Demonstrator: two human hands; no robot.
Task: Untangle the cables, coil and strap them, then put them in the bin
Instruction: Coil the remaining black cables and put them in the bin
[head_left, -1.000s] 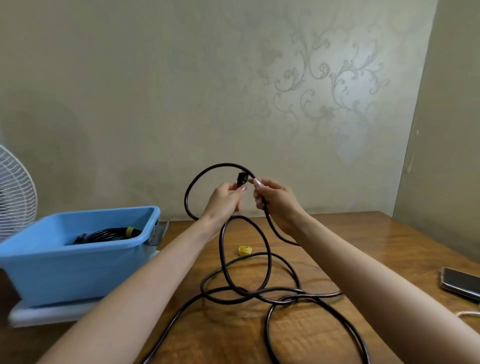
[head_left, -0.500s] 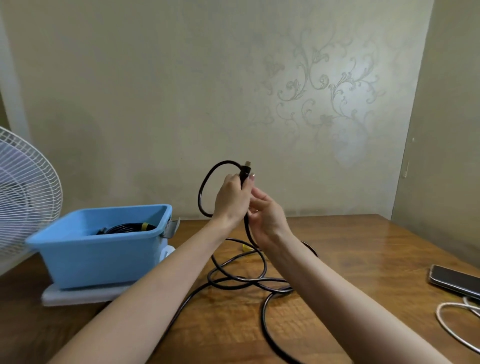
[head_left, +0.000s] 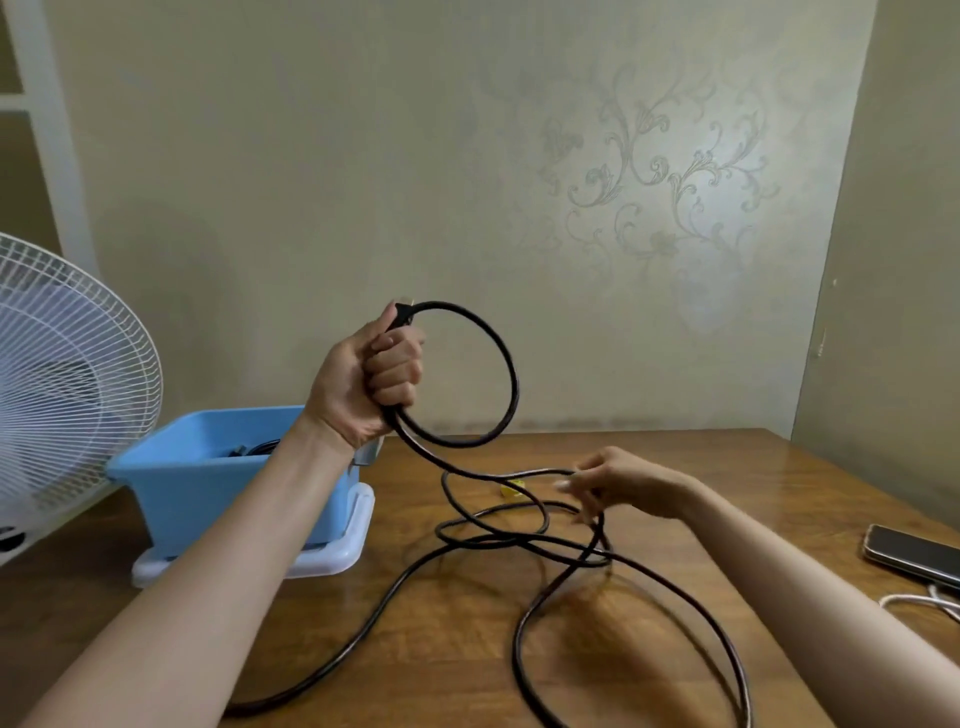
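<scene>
Right hand (head_left: 623, 488) has dropped away from the left hand (head_left: 374, 379) toward the table (head_left: 441, 654), fingers curled loosely round the black cable (head_left: 514, 384), though blurred. Left fist grips the plug end plus one finished loop, raised. The rest lies slack beside the blue bin (head_left: 182, 499), so coiling has only just begun.

We see soft, dim light, glare on the table (head_left: 727, 457) far right, the right hand (head_left: 623, 486) motion-blurred, edges bowed.

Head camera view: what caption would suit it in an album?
Left hand grips one coiled loop of the black cable above the table; right hand holds a lower stretch, blue bin beside.
</scene>
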